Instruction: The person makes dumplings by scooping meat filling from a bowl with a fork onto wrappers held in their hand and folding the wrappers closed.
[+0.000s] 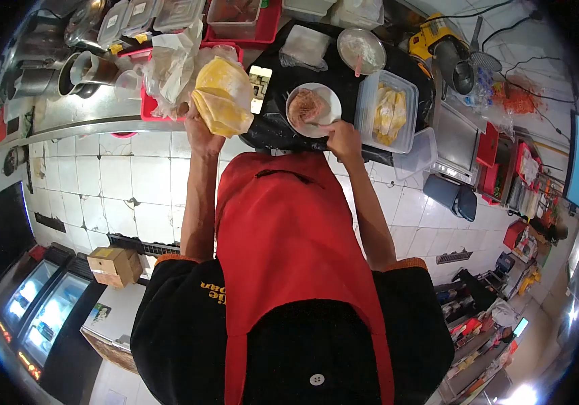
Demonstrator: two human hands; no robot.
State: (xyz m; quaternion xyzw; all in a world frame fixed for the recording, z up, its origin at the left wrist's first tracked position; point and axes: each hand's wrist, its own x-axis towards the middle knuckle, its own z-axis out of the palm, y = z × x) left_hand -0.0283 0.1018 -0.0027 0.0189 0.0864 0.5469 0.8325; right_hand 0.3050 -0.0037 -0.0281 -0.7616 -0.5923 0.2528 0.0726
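Note:
My left hand is closed on the lower left edge of a stack of yellow dough wrappers, which look floury and hang over to the right. Pinkish minced meat lies in a white bowl on the black-covered worktop. At that bowl's lower right rim is my right hand, its fingers closed; whether they grip the rim or a thin utensil in the meat I cannot make out. Beside it on the right, a clear plastic tub holds folded yellow pieces dusted with white.
Behind the bowl are a plastic-wrapped white block and a metal bowl of white powder with a pink-handled utensil. A clear lid juts past the worktop's front edge. Lidded containers and metal pots stand at left.

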